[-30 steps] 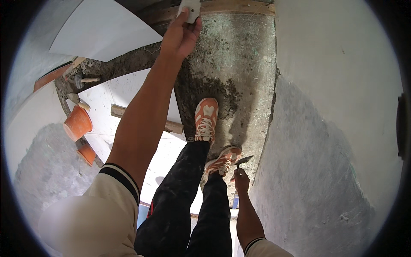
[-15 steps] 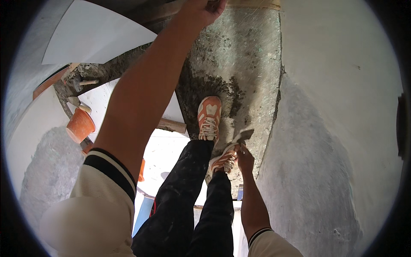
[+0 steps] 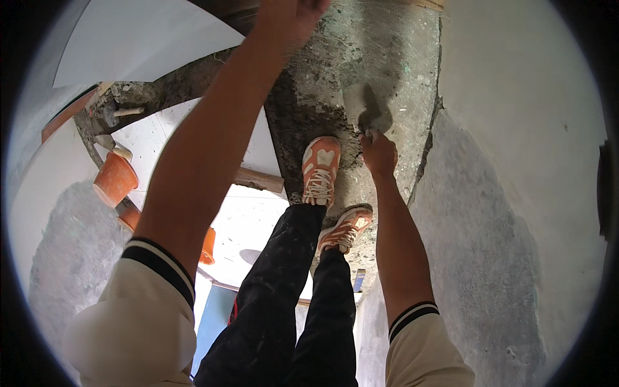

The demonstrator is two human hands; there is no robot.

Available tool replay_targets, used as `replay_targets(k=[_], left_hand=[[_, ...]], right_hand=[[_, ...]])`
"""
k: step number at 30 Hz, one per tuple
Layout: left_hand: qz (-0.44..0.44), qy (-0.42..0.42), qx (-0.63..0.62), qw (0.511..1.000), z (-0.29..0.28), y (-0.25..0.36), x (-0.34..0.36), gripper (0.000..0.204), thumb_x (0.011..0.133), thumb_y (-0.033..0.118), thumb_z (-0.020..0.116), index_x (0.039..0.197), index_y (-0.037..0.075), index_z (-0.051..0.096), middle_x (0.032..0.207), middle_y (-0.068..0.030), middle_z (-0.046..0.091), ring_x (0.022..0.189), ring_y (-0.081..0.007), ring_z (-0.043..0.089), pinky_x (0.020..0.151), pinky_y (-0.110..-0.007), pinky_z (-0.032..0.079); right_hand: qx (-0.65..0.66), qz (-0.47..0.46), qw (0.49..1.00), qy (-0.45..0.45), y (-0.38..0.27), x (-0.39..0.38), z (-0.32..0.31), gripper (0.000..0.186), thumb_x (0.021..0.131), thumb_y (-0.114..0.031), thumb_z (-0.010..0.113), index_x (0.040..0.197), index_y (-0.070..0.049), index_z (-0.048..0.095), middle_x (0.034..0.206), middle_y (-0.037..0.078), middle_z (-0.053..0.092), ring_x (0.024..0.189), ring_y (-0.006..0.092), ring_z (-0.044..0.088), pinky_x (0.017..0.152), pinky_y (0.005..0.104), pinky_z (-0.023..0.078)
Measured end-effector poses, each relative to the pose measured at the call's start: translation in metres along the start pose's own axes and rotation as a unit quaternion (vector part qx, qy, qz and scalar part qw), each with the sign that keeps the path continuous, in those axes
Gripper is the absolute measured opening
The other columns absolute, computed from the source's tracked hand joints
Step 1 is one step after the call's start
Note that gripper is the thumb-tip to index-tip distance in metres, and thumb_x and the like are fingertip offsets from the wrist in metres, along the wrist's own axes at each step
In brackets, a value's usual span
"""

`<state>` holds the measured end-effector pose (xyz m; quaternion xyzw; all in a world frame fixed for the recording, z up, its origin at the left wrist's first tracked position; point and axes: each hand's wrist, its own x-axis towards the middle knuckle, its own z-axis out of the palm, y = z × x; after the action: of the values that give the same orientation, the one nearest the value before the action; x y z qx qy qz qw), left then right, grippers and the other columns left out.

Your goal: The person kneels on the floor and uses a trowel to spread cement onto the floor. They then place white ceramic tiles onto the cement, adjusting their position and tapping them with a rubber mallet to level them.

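My right hand [image 3: 379,155] is closed round the handle of a trowel [image 3: 372,111]. The trowel's blade is low over the rough concrete strip [image 3: 393,64], just ahead of my right shoe [image 3: 351,227]; whether it touches the surface I cannot tell. At the top edge my left hand [image 3: 293,16] reaches far forward, cut off by the picture and blurred, its fingers only partly shown. A wooden board [image 3: 245,8] lies near it. My left shoe [image 3: 321,164] stands on the strip beside a dark, crumbly patch [image 3: 313,116].
Left of my arm are an orange bucket [image 3: 116,179], a hammer [image 3: 122,113] and a white panel [image 3: 145,42]. A second orange container [image 3: 207,246] sits lower down by my leg. A plastered wall [image 3: 516,77] with a grey patch [image 3: 471,226] rises at right.
My right hand has moved forward with the trowel, from beside my right shoe to over the concrete strip. The left hand has shifted slightly further out of the top edge.
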<state>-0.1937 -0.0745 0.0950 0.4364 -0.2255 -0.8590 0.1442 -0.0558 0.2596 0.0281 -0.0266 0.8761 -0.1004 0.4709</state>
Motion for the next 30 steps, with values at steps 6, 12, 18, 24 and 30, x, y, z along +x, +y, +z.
replay_targets(k=[6, 12, 18, 24, 30], left_hand=[[-0.089, 0.055, 0.003, 0.995, -0.053, -0.019, -0.126, 0.020, 0.108, 0.022, 0.052, 0.116, 0.005, 0.059, 0.100, -0.0073, 0.067, 0.090, -0.0187, 0.066, 0.078, -0.032, 0.058], [-0.250, 0.149, 0.009, 0.957, -0.033, -0.045, -0.278, 0.024, 0.107, 0.027, 0.055, 0.118, 0.008, 0.063, 0.087, -0.0029, 0.064, 0.084, -0.0140, 0.063, 0.080, -0.031, 0.050], [-0.270, 0.105, 0.127, 0.949, -0.022, -0.066, -0.343, 0.024, 0.106, 0.022, 0.059, 0.123, 0.007, 0.063, 0.095, -0.0037, 0.066, 0.085, -0.0119, 0.064, 0.082, -0.029, 0.051], [-0.220, -0.053, 0.352, 0.908, -0.044, -0.106, -0.364, 0.029, 0.105, 0.017, 0.061, 0.129, 0.002, 0.061, 0.093, -0.0049, 0.067, 0.089, -0.0096, 0.065, 0.082, -0.028, 0.053], [-0.269, -0.065, 0.375, 0.885, -0.051, -0.124, -0.363, 0.029, 0.104, 0.017, 0.062, 0.130, 0.003, 0.061, 0.091, -0.0060, 0.067, 0.085, -0.0101, 0.063, 0.079, -0.029, 0.053]], right_hand=[[-0.080, -0.068, 0.994, 0.043, -0.042, 0.005, -0.032, 0.037, 0.097, -0.040, 0.063, 0.113, -0.007, 0.069, 0.098, 0.020, 0.075, 0.095, 0.0434, 0.072, 0.087, 0.0529, 0.055], [0.023, -0.112, 0.991, 0.070, -0.056, 0.033, -0.041, 0.034, 0.097, -0.036, 0.061, 0.113, -0.008, 0.071, 0.093, 0.022, 0.074, 0.092, 0.0441, 0.071, 0.083, 0.0540, 0.054], [0.129, -0.080, 0.933, 0.326, -0.034, 0.065, -0.094, 0.026, 0.099, -0.032, 0.065, 0.098, -0.008, 0.075, 0.070, 0.009, 0.072, 0.057, 0.0194, 0.071, 0.061, 0.0349, 0.054], [0.002, -0.064, 0.903, 0.425, -0.021, 0.105, -0.131, 0.027, 0.091, -0.030, 0.069, 0.101, -0.006, 0.075, 0.086, 0.016, 0.077, 0.080, 0.0356, 0.075, 0.077, 0.0463, 0.058], [-0.045, -0.098, 0.891, 0.441, -0.023, 0.111, -0.134, 0.024, 0.090, -0.028, 0.065, 0.101, -0.011, 0.078, 0.090, 0.018, 0.077, 0.084, 0.0369, 0.075, 0.080, 0.0467, 0.058]])
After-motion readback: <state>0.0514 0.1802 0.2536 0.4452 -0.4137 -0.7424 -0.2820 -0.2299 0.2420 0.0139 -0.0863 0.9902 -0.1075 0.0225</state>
